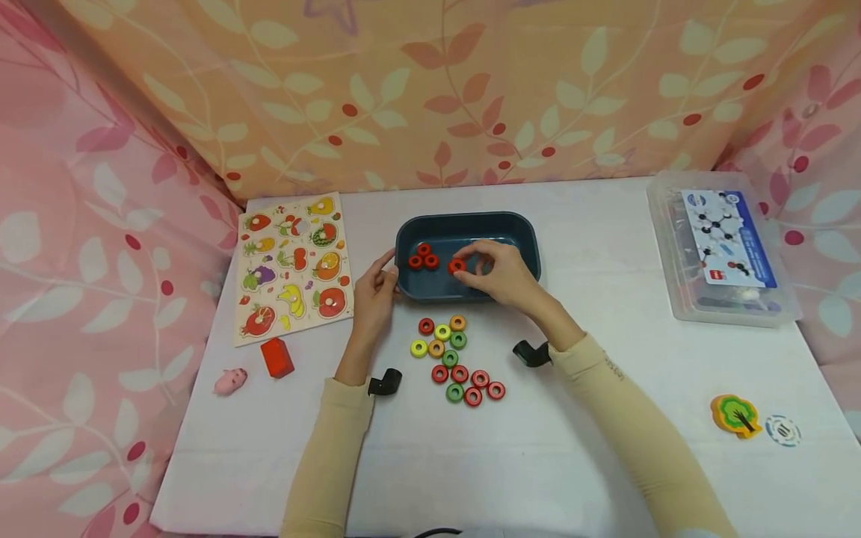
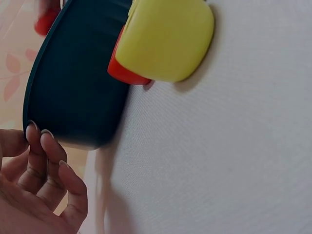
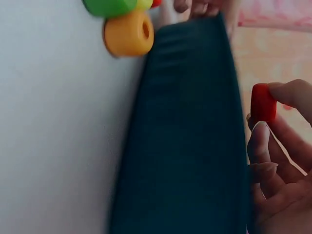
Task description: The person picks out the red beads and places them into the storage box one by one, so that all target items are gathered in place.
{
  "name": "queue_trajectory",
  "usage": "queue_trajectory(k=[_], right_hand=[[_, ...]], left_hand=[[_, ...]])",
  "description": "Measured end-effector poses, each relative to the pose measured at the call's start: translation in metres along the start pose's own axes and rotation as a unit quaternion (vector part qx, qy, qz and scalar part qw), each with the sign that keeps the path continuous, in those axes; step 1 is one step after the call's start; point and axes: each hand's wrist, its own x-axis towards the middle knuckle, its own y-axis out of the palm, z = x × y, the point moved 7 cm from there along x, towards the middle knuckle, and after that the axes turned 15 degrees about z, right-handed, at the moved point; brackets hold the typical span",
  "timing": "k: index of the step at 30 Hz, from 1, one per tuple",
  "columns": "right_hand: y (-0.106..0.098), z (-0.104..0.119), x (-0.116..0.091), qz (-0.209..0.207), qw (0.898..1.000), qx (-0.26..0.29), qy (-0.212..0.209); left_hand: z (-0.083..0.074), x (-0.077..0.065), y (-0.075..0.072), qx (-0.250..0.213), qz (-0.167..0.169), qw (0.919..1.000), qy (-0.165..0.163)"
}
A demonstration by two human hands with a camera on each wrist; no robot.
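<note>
White table (image 1: pixel 572 463), leafy curtains (image 1: pixel 471 67); right grip (image 1: pixel 501 275) pinches red ring (image 3: pixel 263 102), left grip (image 1: pixel 374 293) seemingly tray (image 1: pixel 444 291).

Head: we see bright, even light, fair detail, faint shadow at 8 o'clock of the right sleeve (image 1: pixel 646 441) | Left wrist: we get dimmer, greyer light, soft shadow at 7 o'clock, red ring (image 2: pixel 45 23) blurred toward 11 | Right wrist: also dim; we find the tray (image 3: pixel 185 126) smeared toward 7, curtain (image 3: pixel 273 58) hazy at 2

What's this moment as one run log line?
left hand: holds tray | right hand: pinches red ring over tray | in tray: three red rings | on table: coloured rings
</note>
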Motion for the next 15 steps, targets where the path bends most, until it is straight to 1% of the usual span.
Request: queue_trajectory(k=[7,11,15], right_hand=[[0.001,-0.020,0.036,0.012,0.998,-0.050,0.041],[0.002,-0.032,0.051,0.025,0.995,-0.058,0.077],[0.004,-0.039,0.061,0.038,0.991,-0.071,0.104]], left_hand=[[0.000,0.000,0.000,0.002,0.000,1.0000,-0.004],[0.000,0.000,0.000,0.006,0.000,1.0000,-0.006],[-0.001,0.000,0.000,0.005,0.001,1.0000,-0.007]])
